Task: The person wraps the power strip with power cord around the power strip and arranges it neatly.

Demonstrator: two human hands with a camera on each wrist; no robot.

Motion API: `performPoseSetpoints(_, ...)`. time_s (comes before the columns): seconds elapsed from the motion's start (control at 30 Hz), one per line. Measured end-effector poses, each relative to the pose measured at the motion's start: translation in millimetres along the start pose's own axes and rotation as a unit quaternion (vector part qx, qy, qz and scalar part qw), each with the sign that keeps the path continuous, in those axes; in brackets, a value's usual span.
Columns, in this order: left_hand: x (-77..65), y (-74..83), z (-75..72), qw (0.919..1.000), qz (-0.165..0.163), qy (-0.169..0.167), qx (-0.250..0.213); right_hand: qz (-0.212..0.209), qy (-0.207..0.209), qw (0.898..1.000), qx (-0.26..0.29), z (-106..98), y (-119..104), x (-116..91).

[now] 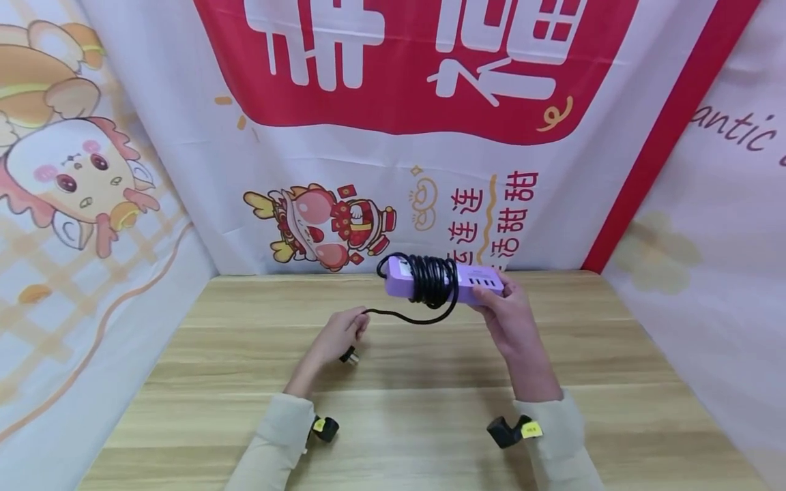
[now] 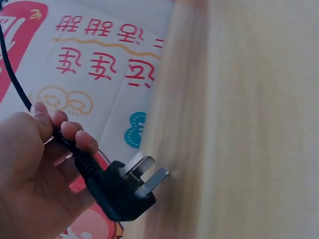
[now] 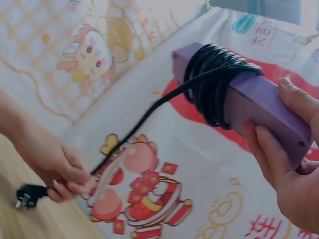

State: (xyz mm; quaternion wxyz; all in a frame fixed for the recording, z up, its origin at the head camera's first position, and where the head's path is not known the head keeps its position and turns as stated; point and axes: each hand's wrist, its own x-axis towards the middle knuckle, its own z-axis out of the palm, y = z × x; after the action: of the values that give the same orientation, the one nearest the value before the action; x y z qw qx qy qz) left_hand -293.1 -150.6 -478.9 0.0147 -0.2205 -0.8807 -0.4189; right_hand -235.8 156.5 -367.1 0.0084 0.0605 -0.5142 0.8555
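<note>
A purple power strip (image 1: 402,284) hangs above the table, its black cord (image 1: 430,281) wound in several turns round its middle. My right hand (image 1: 510,314) grips the strip's right end, thumb on the face with the slots. In the right wrist view the fingers hold the purple body (image 3: 269,107) from its end. My left hand (image 1: 338,334) pinches the loose stretch of cord close to the plug (image 1: 350,355). The left wrist view shows the black plug (image 2: 124,191) with its metal prongs out, hanging past the fingers. Between the hands the cord sags in a curve.
A wood-grain table (image 1: 417,423) lies below both hands. Behind it hangs a printed red and white cloth (image 1: 393,102), with more printed cloth (image 1: 67,239) on the left and on the right. Each sleeve cuff carries a black wrist mount (image 1: 506,432).
</note>
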Motion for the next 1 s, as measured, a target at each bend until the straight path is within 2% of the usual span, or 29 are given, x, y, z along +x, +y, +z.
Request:
performPoseSetpoints(0.13, -0.4, 0.0, -6.7, 0.9997, -0.003, 0.025, -0.007, -0.012, -0.032, 0.999, -0.009, -1, -3, -3)
performPoseSetpoints(0.37, 3.3, -0.9, -2.8, 0.9995, 0.006, 0.015, 0.029, -0.028, -0.111, 0.993, 0.019, 5, 4, -6)
performPoseSetpoints(0.5, 1.4, -4.2, -2.1, 0.9978, -0.009, 0.052, 0.04, -0.011, -0.143, 0.989, -0.021, 8, 7, -8)
performPoseSetpoints(0.63, -1.9, -0.4, -8.9, 0.9937, -0.007, 0.1, 0.051, -0.015, -0.201, 0.976, -0.075, 8, 10, -8)
performPoseSetpoints(0.73, -3.1, 4.1, -14.9, 0.9921, -0.007, 0.116, 0.048, -0.033, -0.246, 0.962, -0.112, 8, 12, -8)
performPoseSetpoints(0.8, -2.6, 5.4, -18.1, 0.9916, -0.011, 0.121, 0.045, -0.042, -0.265, 0.954, -0.136, 8, 13, -8)
performPoseSetpoints(1.0, -2.0, 3.0, -26.3, 0.9866, -0.006, 0.15, 0.064, -0.045, -0.294, 0.939, -0.174, 8, 12, -9)
